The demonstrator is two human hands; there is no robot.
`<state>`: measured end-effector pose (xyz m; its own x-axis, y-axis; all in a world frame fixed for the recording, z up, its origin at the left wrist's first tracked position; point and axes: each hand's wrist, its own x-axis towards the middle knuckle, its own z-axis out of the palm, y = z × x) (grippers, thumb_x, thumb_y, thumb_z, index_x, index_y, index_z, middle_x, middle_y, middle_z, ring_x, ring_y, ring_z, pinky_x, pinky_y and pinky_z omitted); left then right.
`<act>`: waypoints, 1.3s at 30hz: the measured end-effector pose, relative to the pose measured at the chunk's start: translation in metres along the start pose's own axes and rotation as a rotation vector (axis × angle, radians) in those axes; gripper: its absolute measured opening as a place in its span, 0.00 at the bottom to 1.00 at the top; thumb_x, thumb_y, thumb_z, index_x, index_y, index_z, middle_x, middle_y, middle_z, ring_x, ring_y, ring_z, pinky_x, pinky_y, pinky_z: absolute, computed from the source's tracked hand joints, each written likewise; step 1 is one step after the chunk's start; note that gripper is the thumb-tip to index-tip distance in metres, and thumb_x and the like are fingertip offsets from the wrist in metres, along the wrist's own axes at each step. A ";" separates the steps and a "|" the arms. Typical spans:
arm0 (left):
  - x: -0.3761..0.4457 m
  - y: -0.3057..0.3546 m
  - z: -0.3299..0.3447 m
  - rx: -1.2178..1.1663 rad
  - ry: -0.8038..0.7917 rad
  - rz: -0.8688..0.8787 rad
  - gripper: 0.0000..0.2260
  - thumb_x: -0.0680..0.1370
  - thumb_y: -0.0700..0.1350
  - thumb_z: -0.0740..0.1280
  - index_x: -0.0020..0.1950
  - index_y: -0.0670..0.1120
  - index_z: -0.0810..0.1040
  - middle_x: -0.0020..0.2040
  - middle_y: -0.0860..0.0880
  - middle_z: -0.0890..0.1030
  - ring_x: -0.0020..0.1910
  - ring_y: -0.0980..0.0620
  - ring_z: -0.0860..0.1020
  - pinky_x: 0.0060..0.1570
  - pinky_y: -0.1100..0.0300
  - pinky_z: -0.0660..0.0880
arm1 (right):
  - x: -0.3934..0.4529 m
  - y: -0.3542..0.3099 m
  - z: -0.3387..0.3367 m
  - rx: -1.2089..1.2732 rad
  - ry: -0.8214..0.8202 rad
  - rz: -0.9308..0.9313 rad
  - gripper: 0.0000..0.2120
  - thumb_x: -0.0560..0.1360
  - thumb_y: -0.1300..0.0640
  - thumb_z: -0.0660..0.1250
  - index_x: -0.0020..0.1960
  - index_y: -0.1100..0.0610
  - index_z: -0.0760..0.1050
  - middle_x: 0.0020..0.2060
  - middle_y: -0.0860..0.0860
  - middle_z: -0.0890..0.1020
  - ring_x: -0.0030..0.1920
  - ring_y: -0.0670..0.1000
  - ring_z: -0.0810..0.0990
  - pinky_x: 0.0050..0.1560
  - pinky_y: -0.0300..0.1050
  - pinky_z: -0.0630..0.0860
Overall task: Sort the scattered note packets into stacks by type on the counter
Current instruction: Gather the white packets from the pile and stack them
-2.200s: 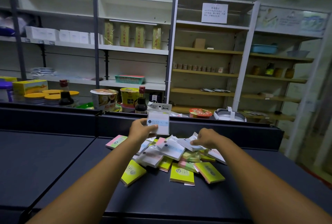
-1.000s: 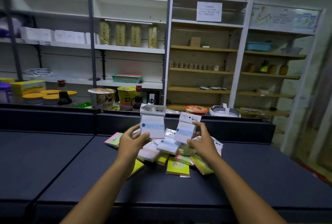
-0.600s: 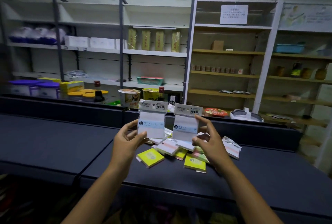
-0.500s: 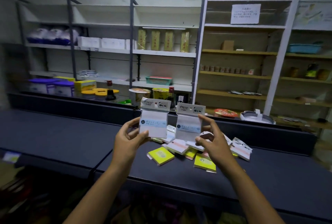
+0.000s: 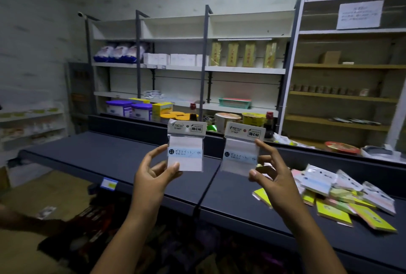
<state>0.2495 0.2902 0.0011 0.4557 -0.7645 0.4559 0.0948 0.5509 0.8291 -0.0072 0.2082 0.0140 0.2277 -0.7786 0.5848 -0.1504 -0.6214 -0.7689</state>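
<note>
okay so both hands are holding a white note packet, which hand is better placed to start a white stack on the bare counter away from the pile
Left. The left hand holds its white packet over bare counter. The right hand with its packet sits nearer the pile.

Wall notice [image 5: 360,13] text — too small to read.

Counter [image 5: 123,159]: dark, flat top, two sections meeting at a seam; raised dark back ledge along the far edge.
Left section: bare dark surface; small blue-and-yellow tag [image 5: 109,183] on its front edge.
Right section: loose pile of note packets [image 5: 342,194] lying on it, overlapping; white packets on top, yellow-green packets [image 5: 334,213] nearer the front edge, pink ones mixed in.
</note>
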 end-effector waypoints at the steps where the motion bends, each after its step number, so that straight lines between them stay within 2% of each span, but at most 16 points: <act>1: 0.005 0.003 -0.016 -0.001 0.007 -0.001 0.19 0.75 0.40 0.71 0.62 0.55 0.74 0.49 0.49 0.86 0.50 0.48 0.85 0.45 0.63 0.81 | 0.002 -0.002 0.013 0.008 -0.003 -0.003 0.33 0.78 0.64 0.68 0.70 0.31 0.66 0.55 0.49 0.76 0.47 0.47 0.83 0.44 0.37 0.80; 4: 0.019 0.010 -0.061 0.009 0.020 -0.004 0.18 0.76 0.40 0.71 0.62 0.55 0.74 0.49 0.49 0.86 0.50 0.49 0.85 0.44 0.64 0.80 | 0.008 -0.008 0.054 0.024 -0.013 -0.006 0.33 0.78 0.65 0.68 0.69 0.32 0.67 0.55 0.48 0.76 0.48 0.46 0.83 0.43 0.35 0.80; 8: 0.036 0.014 -0.112 0.036 0.034 -0.016 0.18 0.76 0.39 0.70 0.63 0.54 0.74 0.49 0.49 0.86 0.49 0.49 0.85 0.43 0.65 0.80 | 0.018 -0.014 0.105 0.037 -0.033 0.004 0.33 0.77 0.66 0.68 0.70 0.34 0.67 0.57 0.49 0.76 0.52 0.48 0.82 0.48 0.44 0.83; 11: 0.051 0.015 -0.143 0.037 0.049 -0.017 0.19 0.76 0.38 0.70 0.64 0.52 0.73 0.49 0.47 0.86 0.50 0.48 0.85 0.44 0.64 0.80 | 0.028 -0.017 0.137 0.051 -0.043 0.000 0.32 0.77 0.67 0.68 0.71 0.38 0.67 0.57 0.50 0.76 0.51 0.44 0.81 0.45 0.40 0.82; 14: 0.066 0.013 -0.165 0.038 0.066 -0.019 0.19 0.76 0.37 0.70 0.64 0.51 0.73 0.49 0.47 0.86 0.49 0.48 0.85 0.43 0.64 0.80 | 0.040 -0.017 0.163 0.048 -0.057 0.001 0.33 0.77 0.67 0.68 0.72 0.37 0.67 0.56 0.49 0.76 0.51 0.47 0.81 0.44 0.38 0.81; 25: 0.149 -0.017 -0.211 0.051 0.108 -0.011 0.18 0.76 0.35 0.69 0.64 0.48 0.73 0.50 0.44 0.86 0.50 0.47 0.84 0.44 0.62 0.81 | 0.116 0.021 0.236 0.059 -0.108 -0.037 0.33 0.76 0.66 0.69 0.71 0.36 0.67 0.53 0.49 0.78 0.52 0.49 0.81 0.47 0.45 0.83; 33: 0.212 -0.044 -0.230 0.053 0.123 -0.010 0.18 0.77 0.33 0.68 0.64 0.46 0.73 0.48 0.44 0.86 0.49 0.47 0.85 0.46 0.60 0.82 | 0.167 0.048 0.267 0.077 -0.114 -0.030 0.34 0.76 0.68 0.68 0.71 0.36 0.67 0.53 0.48 0.79 0.51 0.46 0.83 0.45 0.40 0.81; 39: 0.262 -0.072 -0.258 0.069 0.116 -0.067 0.18 0.77 0.34 0.69 0.64 0.47 0.73 0.48 0.45 0.86 0.49 0.48 0.85 0.43 0.63 0.81 | 0.196 0.061 0.297 0.047 -0.094 -0.022 0.34 0.76 0.68 0.69 0.71 0.37 0.67 0.52 0.46 0.80 0.50 0.47 0.83 0.46 0.41 0.82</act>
<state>0.5906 0.1364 -0.0221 0.5503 -0.7528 0.3612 0.0694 0.4724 0.8787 0.3144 0.0434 0.0048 0.3201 -0.7521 0.5761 -0.0998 -0.6315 -0.7689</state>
